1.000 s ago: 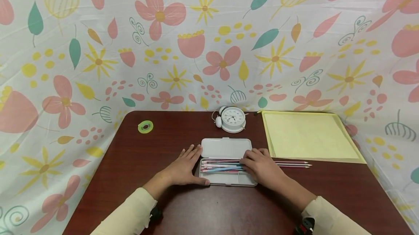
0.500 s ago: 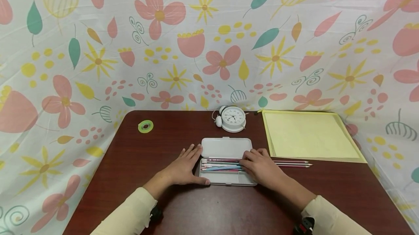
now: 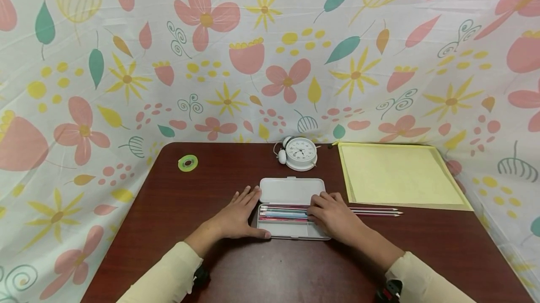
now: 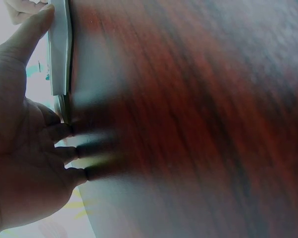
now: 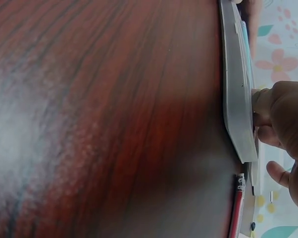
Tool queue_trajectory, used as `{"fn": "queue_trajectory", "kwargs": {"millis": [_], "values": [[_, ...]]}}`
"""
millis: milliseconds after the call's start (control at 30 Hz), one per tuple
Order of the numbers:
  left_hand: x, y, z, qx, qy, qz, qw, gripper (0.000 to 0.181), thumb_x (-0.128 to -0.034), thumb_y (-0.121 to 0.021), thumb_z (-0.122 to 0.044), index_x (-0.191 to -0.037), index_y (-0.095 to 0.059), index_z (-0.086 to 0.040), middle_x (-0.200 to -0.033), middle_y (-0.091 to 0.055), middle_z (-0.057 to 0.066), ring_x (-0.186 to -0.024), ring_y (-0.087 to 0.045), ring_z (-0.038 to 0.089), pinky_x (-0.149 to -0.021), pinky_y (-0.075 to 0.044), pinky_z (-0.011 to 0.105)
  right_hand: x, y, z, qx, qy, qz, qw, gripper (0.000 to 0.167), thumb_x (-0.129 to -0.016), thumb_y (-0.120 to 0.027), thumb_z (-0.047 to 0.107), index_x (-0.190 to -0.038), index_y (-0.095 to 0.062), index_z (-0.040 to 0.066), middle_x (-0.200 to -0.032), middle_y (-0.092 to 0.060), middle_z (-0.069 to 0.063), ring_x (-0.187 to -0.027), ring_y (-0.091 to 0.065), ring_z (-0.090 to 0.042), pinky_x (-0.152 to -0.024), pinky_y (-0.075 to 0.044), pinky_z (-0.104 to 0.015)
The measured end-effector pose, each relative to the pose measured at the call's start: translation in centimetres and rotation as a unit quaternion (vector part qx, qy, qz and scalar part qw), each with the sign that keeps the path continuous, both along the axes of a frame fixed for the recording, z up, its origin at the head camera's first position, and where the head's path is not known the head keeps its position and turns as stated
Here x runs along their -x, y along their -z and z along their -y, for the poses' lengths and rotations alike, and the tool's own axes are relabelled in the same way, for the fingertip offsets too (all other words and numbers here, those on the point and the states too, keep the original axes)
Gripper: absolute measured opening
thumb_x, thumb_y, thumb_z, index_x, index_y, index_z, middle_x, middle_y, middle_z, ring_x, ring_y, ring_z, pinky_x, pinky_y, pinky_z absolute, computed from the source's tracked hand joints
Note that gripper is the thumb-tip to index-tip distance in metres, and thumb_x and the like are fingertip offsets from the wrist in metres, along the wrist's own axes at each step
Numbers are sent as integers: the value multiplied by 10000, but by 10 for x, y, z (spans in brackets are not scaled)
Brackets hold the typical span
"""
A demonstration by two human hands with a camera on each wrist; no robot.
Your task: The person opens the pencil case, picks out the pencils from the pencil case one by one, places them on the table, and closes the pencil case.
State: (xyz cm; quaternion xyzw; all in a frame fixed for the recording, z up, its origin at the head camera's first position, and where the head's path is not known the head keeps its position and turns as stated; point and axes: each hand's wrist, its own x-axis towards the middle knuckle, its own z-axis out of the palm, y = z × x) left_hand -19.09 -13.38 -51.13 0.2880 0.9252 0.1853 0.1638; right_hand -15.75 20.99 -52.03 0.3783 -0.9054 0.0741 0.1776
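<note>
A white pencil case [image 3: 284, 230] lies open on the table, its lid [image 3: 292, 190] folded back. Several pencils [image 3: 282, 213] lie side by side in its far compartment. My right hand [image 3: 337, 216] reaches over the case's right end with curled fingers on the pencils; the head view hides their tips. My left hand [image 3: 238, 218] lies flat at the left end, fingers spread on the table and thumb [image 4: 37, 27] resting on the case's near rim. Beyond my right hand, a few dark red pencils [image 3: 379, 212] lie on the table, one eraser end [image 5: 240, 179] near the case.
A white alarm clock [image 3: 301, 153] stands behind the case. At the back right lies a yellow-edged zip folder [image 3: 405, 171]. A green tape roll [image 3: 187, 163] sits at the back left. Flowered cloth [image 3: 270, 59] hangs behind the dark wooden table [image 3: 270, 270].
The light blue pencil, slanted before, now lies in line with the others in the case. My right hand has shifted slightly left; my left hand has stayed put.
</note>
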Motion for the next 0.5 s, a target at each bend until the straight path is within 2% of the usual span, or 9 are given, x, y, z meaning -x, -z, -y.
{"fn": "queue_trajectory", "kwargs": {"millis": [200,500], "values": [[-1,-1,0,0,9,13,10000,1305,-881,-755,-807,-1783,-159,-76,-1874,-147,115,-1750,-94,380,-1397,-137,633,1,-2,3,-57,101,93,9999,80,-954,-874,199,-976,-800,218,-980,-610,58,-917,-546,-154,-827,-482,-444],[-1,-2,0,-15,7,16,10000,1304,-883,-754,-808,-1784,-153,-81,-1875,-140,108,-1750,-92,377,-1397,-134,635,1,-4,2,1,19,-95,10000,171,-923,-904,217,-932,-734,211,-964,-645,57,-916,-583,-151,-820,-506,-441]]}}
